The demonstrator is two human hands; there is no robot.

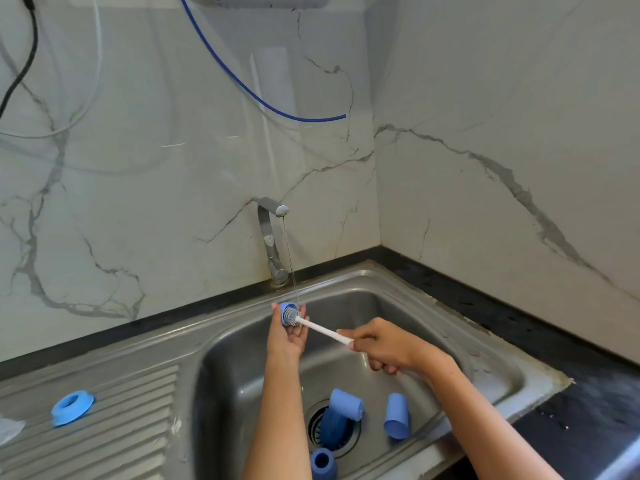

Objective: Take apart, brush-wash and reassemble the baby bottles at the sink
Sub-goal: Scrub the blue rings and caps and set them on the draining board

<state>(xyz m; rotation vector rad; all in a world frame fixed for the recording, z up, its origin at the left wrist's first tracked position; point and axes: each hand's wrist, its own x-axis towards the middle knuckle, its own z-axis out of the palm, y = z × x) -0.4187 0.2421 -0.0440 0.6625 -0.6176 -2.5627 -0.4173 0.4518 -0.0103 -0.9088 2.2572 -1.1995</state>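
My left hand (pixel 285 336) holds a small blue bottle part (pixel 286 307) up under a thin stream from the tap (pixel 272 237). My right hand (pixel 382 346) grips the white handle of a bottle brush (pixel 322 329), whose grey bristle head is pushed into the blue part. In the sink basin (pixel 485 372) lie a blue cap (pixel 344 405) over the drain, a second blue cap (pixel 396 415) to its right, and a blue bottle (pixel 323 464) at the front. A blue collar ring (pixel 72 407) sits on the draining board.
The steel draining board (pixel 114 420) stretches left of the basin, with a clear item (pixel 10 431) at its left edge. Dark countertop (pixel 561 327) runs along the marble wall to the right. A blue hose (pixel 263 98) hangs on the wall above.
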